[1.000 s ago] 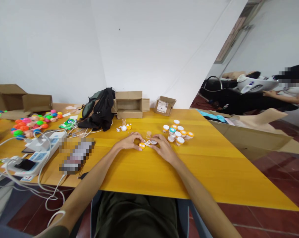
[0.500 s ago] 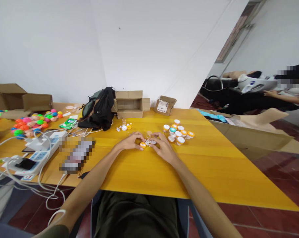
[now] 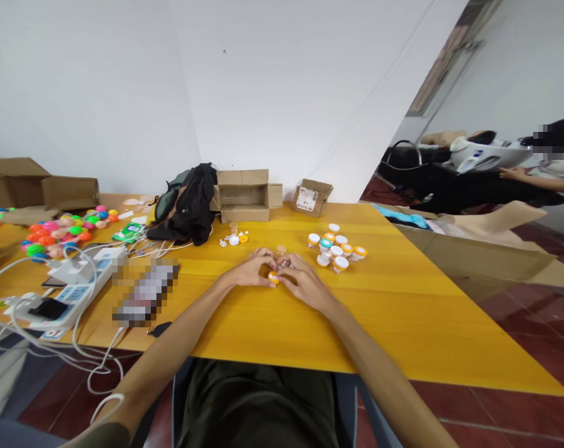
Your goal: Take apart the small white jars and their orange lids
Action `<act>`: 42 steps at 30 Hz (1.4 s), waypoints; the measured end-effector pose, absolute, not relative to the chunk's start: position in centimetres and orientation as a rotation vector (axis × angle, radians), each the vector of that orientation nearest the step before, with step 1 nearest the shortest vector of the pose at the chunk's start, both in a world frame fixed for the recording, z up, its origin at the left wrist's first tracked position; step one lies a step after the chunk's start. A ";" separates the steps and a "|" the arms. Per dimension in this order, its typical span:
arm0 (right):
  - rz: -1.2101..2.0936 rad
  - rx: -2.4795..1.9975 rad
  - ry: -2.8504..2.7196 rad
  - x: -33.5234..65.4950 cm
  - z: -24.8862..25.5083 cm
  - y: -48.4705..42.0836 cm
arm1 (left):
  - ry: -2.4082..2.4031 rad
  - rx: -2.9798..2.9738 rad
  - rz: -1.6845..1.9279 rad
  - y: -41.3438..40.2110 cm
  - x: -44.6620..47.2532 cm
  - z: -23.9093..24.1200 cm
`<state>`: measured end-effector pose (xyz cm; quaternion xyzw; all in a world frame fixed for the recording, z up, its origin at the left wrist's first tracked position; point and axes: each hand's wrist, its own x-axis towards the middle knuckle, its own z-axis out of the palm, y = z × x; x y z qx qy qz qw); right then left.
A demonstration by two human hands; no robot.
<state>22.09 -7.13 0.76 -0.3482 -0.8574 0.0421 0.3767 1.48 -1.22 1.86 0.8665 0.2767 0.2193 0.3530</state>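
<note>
My left hand (image 3: 250,272) and my right hand (image 3: 302,279) rest close together on the yellow table (image 3: 403,323), fingers curled. Between their fingertips sits a small orange-and-white round piece (image 3: 273,277), pinched by both hands. Small white parts lie partly hidden under my right fingers. A cluster of small jars with white, orange and teal lids (image 3: 337,247) stands just right of my right hand. A few loose small parts (image 3: 234,239) lie beyond my left hand.
Open cardboard boxes (image 3: 244,195) and a black bag (image 3: 188,205) stand at the table's back. Left are a power strip with cables (image 3: 71,287), coloured balls (image 3: 58,231) and a blurred flat object (image 3: 144,292). Another person (image 3: 550,171) sits at far right.
My two hands have drawn closer together around the orange piece, covering the white parts that lay between them. Nothing else on the table has moved.
</note>
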 end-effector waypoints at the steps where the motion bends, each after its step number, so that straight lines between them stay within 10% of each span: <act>1: 0.116 -0.886 -2.195 22.1 0.6 -7.1 | 0.714 2.245 0.561 -1.2 1.5 1.8; 42: -0.274 -0.865 -2.369 21.4 0.2 -7.4 | 0.757 2.258 0.516 -1.2 1.9 1.6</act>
